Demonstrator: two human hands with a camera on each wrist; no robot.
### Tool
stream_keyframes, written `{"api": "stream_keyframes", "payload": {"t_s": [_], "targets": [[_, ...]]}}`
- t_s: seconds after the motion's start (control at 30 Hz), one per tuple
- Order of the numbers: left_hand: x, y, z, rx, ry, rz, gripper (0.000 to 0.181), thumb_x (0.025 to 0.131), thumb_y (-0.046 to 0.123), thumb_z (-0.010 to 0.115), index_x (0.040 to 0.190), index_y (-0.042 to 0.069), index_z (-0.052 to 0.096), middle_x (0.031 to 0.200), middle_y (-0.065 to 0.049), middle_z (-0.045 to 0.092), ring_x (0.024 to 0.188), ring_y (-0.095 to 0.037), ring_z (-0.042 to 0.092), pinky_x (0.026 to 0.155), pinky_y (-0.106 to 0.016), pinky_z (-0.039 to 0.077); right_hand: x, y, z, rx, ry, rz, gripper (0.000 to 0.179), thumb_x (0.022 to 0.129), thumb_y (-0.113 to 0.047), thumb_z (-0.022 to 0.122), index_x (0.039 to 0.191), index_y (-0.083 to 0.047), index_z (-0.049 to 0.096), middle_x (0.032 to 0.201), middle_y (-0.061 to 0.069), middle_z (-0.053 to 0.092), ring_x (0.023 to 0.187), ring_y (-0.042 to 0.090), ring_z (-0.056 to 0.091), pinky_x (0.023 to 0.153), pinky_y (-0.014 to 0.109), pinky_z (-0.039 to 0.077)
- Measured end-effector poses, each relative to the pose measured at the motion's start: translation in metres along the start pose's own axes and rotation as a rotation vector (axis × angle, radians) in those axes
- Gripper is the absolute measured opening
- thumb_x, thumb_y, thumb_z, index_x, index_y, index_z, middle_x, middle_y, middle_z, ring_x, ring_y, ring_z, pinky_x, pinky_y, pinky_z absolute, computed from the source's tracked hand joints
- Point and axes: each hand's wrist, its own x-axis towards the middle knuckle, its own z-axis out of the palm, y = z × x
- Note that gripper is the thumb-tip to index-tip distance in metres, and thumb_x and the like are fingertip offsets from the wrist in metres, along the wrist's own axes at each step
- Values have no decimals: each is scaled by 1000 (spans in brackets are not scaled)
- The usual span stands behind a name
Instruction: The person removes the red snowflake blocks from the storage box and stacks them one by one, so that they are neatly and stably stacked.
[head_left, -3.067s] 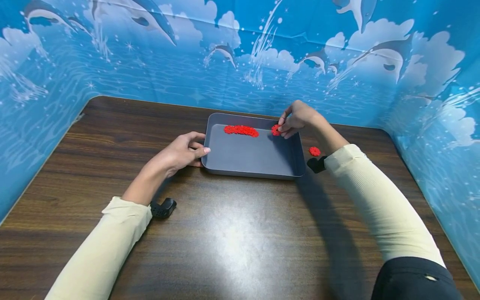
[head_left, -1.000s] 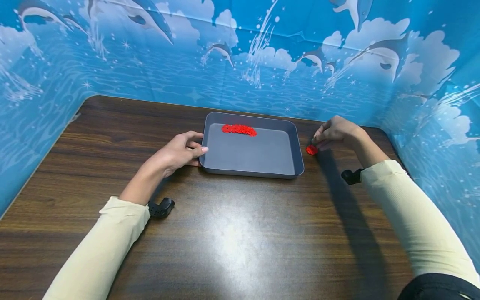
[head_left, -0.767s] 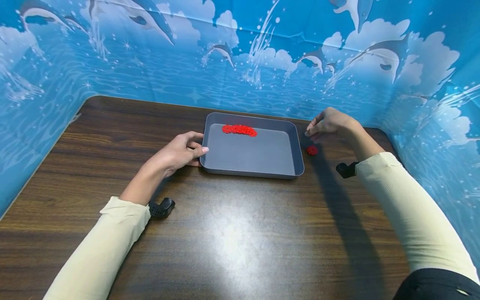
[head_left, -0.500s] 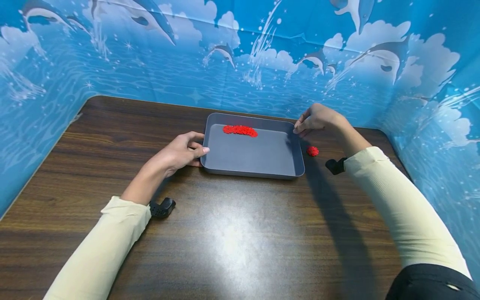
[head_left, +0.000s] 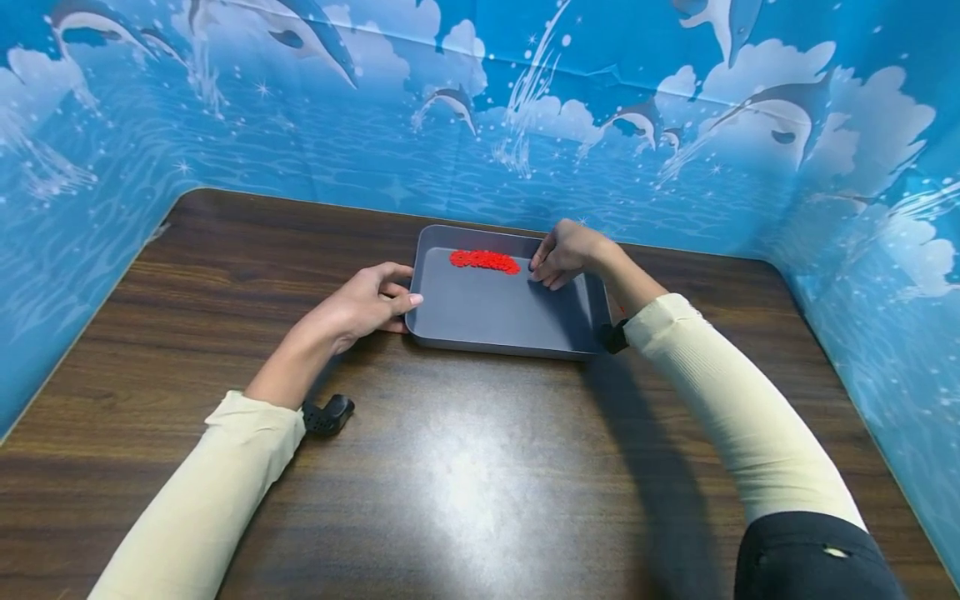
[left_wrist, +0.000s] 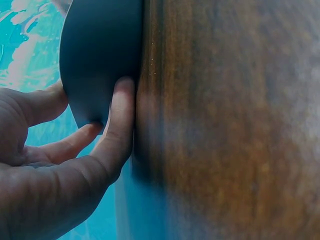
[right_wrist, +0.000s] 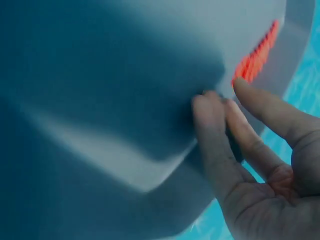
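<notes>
Here's the brown wood-grain table (head_left: 457, 433), rounded at its far corners, a bright glare pooling on the near half! The grey tray (head_left: 495, 321) sits flat on it, up towards the far edge, and just off the tray's right side a red piece (head_left: 622, 310) peeps out, mostly hidden.

A blue dolphin-print curtain (head_left: 360, 150) hangs behind a brown wood-grain table (head_left: 465, 450) — glossy, its far corners rounded.
</notes>
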Motion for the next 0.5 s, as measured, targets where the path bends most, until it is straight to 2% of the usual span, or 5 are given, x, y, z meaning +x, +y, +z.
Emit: {"api": "stream_keyframes", "payload": {"t_s": [0.1, 0.3, 0.5], "targets": [[0, 0, 0, -2, -3, 0, 70, 114, 20, 57, 172, 9, 22, 154, -27, 48, 133, -40, 62, 112, -49, 59, 5, -6, 9, -36, 13, -14, 17, 99, -8, 79, 111, 4, 74, 83, 7, 75, 74, 13, 73, 83, 35, 70], [1, 0, 0, 1, 4, -5, 68, 114, 20, 57, 172, 9, 23, 153, -26, 49, 133, -39, 63, 112, -49, 59, 8, -17, 20, -165, 110, -60, 16, 96, -13, 83, 99, 2, 77, 74, 5, 72, 66, 13, 72, 77, 34, 69], [2, 0, 0, -9, 0, -8, 67, 114, 17, 56, 171, 8, 23, 153, -27, 49, 135, -40, 61, 112, -48, 59, 11, -25, 29, -287, 191, -66, 21, 94, -18, 87, 88, 1, 79, 73, 9, 77, 66, 17, 76, 74, 34, 69]]}}
